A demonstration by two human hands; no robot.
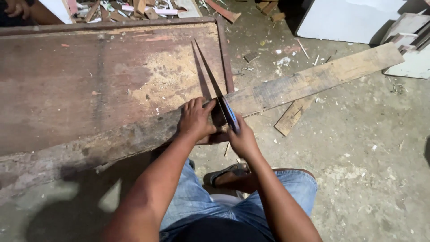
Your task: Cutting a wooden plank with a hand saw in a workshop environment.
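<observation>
A long weathered wooden plank (313, 78) lies across the near edge of a low wooden bench top (89, 80) and juts out to the right over the floor. My left hand (195, 118) presses flat on the plank at the bench edge. My right hand (242, 139) grips the blue handle of a hand saw (215, 85). The thin blade runs away from me across the plank and over the bench. Sawdust (170, 83) lies on the bench beside the blade.
A short offcut board (293, 115) lies on the concrete floor under the plank. Wood scraps (134, 9) pile up behind the bench. White panels (340, 20) lean at the top right. Another person's hand (15, 8) shows at the top left. My sandalled foot (226, 174) rests below.
</observation>
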